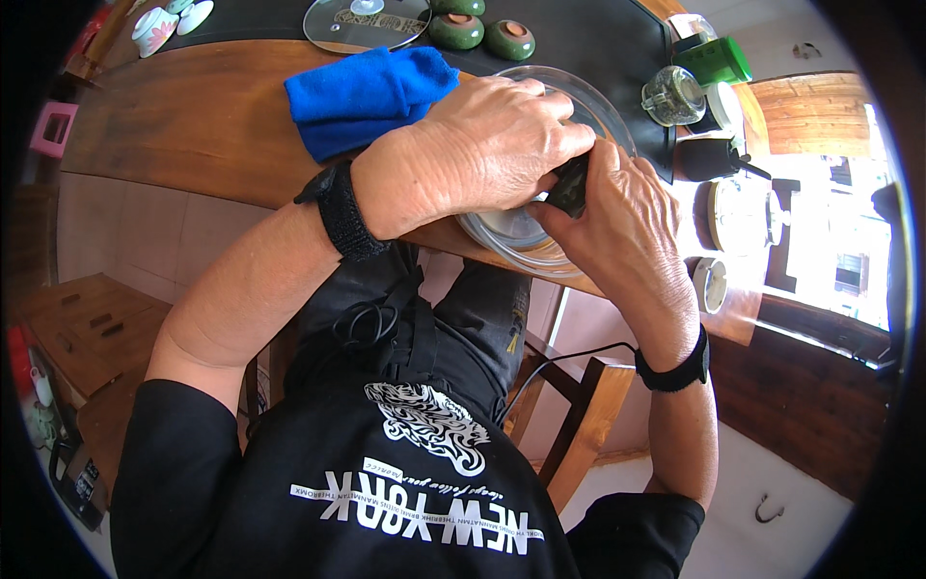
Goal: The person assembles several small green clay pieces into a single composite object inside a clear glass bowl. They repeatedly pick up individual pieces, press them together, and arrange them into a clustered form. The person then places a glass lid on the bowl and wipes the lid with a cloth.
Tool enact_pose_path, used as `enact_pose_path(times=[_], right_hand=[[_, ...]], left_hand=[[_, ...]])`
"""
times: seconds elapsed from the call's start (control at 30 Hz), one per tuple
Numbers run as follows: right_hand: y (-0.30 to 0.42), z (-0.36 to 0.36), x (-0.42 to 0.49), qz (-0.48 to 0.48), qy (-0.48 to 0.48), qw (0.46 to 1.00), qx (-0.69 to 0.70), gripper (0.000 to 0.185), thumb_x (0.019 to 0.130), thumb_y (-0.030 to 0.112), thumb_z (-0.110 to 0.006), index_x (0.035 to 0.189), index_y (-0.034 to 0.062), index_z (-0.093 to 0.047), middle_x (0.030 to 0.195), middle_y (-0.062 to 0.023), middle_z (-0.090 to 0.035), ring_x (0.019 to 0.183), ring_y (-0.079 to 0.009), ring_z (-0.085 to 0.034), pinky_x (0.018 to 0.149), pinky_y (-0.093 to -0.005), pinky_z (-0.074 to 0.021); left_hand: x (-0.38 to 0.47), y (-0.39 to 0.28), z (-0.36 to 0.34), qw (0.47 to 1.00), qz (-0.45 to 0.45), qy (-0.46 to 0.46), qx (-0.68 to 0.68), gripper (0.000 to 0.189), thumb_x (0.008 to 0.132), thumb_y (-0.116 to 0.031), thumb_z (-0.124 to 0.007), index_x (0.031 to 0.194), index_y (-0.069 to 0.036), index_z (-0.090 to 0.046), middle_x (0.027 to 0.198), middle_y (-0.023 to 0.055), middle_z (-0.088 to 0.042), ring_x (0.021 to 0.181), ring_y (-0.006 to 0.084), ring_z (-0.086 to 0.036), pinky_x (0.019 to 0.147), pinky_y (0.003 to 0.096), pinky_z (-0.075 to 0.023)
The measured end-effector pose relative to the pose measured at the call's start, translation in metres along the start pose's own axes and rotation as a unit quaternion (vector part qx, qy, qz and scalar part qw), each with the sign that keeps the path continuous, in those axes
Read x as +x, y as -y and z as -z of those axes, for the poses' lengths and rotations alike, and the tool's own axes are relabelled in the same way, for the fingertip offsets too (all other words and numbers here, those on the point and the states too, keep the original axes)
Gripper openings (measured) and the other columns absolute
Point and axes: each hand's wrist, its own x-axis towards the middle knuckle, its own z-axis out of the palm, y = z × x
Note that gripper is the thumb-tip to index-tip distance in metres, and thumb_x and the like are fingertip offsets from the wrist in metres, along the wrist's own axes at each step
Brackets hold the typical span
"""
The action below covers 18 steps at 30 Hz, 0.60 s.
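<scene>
Both of my hands meet over a clear glass bowl [610, 116] near the table's front edge. My left hand [499, 145] and my right hand [626, 195] grip a small dark green glazed piece [570, 189] between them; much of it is covered by the fingers, so its exact shape is hidden. Below the hands, the bowl's near rim overhangs or lies close to the table edge. A folded blue cloth [362, 98] lies on the wood, just beyond my left wrist.
On the black tray [579, 32] stand upturned green cups [511, 40] and a glass lid [340, 32]. White floral cups [154, 32] are at the far left. A glass jar [673, 95], a green canister [716, 61], a black pot [705, 159] and a glass teapot [745, 216] line the right.
</scene>
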Motion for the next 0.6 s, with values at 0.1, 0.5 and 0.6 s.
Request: enact_pose_path(times=[0.1, 0.5, 0.6], right_hand=[[-0.0011, -0.0027, 0.0002, -0.005, 0.001, 1.0, 0.005, 0.046, 0.076, 0.026, -0.086, 0.102, -0.0038, -0.062, 0.103, -0.0209, -0.071, 0.102, -0.0379, -0.07, 0.086, -0.0483, -0.0569], [-0.0034, 0.0007, -0.0013, -0.002, 0.011, 1.0, 0.01, 0.044, 0.078, 0.02, -0.086, 0.104, -0.0077, -0.063, 0.115, -0.0248, -0.066, 0.109, -0.0417, -0.068, 0.09, -0.0496, -0.0566], [-0.0044, 0.0017, -0.0017, 0.013, 0.013, 1.0, 0.007, 0.042, 0.078, 0.019, -0.087, 0.104, -0.0075, -0.065, 0.116, -0.0242, -0.066, 0.109, -0.0409, -0.068, 0.088, -0.0492, -0.0571]], left_hand=[[-0.0004, -0.0004, -0.0004, 1.0, 0.006, 0.001, -0.016, 0.051, 0.08, -0.016, -0.083, 0.129, -0.009, -0.069, 0.123, 0.0102, -0.069, 0.118, 0.0301, -0.066, 0.1, 0.0403, -0.0562], [0.0002, -0.0004, -0.0004, 1.0, 0.005, -0.003, -0.015, 0.051, 0.08, -0.021, -0.084, 0.127, -0.01, -0.068, 0.119, 0.0096, -0.07, 0.116, 0.03, -0.067, 0.097, 0.0415, -0.0564], [0.0004, 0.0002, -0.0012, 1.0, 0.004, -0.005, -0.008, 0.05, 0.08, -0.021, -0.084, 0.127, -0.01, -0.068, 0.118, 0.0098, -0.07, 0.115, 0.03, -0.067, 0.097, 0.0412, -0.057]])
